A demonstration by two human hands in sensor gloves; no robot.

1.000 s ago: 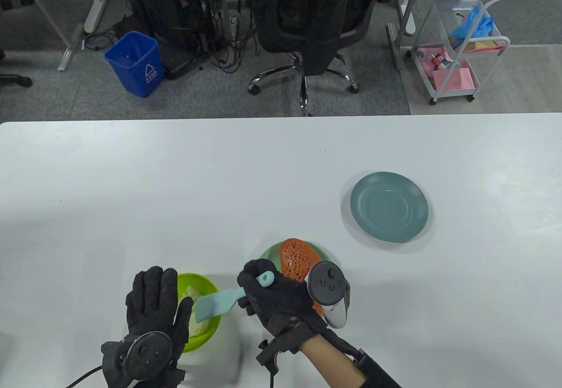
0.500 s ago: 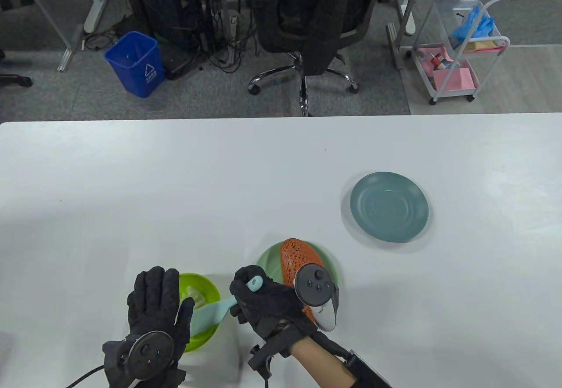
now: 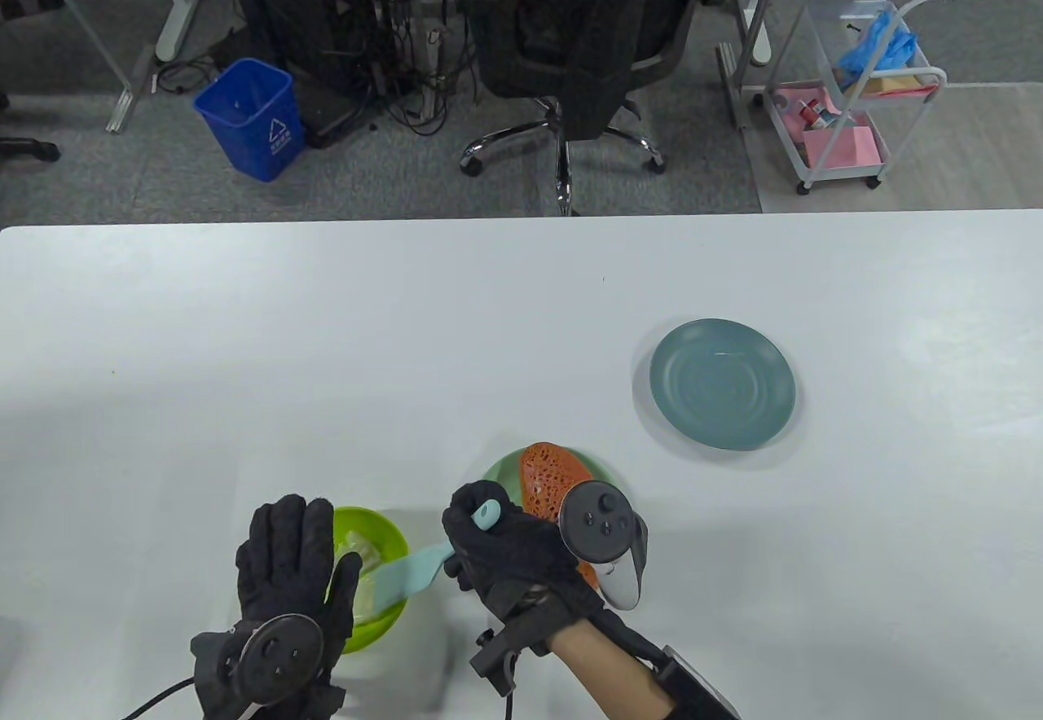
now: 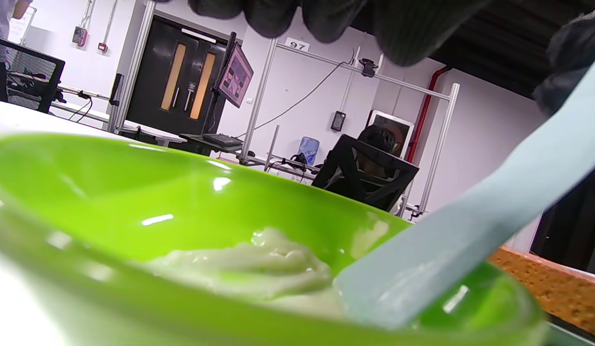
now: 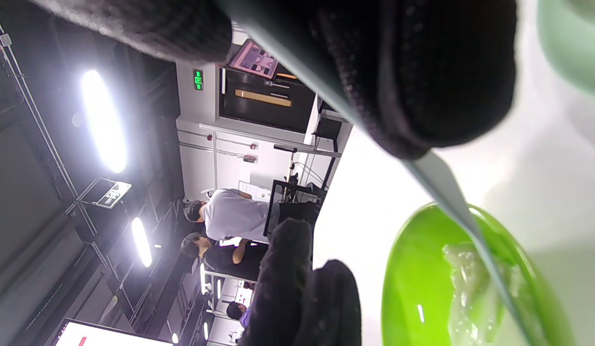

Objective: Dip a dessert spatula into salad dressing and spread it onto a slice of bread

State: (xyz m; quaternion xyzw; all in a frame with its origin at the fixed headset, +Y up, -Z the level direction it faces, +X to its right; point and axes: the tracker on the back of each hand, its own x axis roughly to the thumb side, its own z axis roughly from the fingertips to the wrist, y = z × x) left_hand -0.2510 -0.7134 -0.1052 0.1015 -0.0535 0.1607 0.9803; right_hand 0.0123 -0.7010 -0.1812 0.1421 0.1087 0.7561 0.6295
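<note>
**Spatula blade dipping into a bowl of dressing**

Near the table's front edge, the right hand (image 3: 509,553) is gripping the handle of a pale blue dessert spatula (image 3: 415,568), fingers wrapped tightly around it. The blade is slanting down to the left into a lime green bowl (image 3: 391,537), its tip sitting in the creamy white salad dressing (image 4: 259,269). The left hand (image 3: 289,573) is lying over the bowl's left rim with fingers extended and together, steadying it rather than closing around it. Just right of the bowl, partly hidden behind the right hand, an orange-brown bread slice (image 3: 550,484) is lying on a light green plate (image 3: 499,471). Farther right and well apart, a teal plate (image 3: 722,384) is sitting on the white table (image 3: 326,345).
</note>
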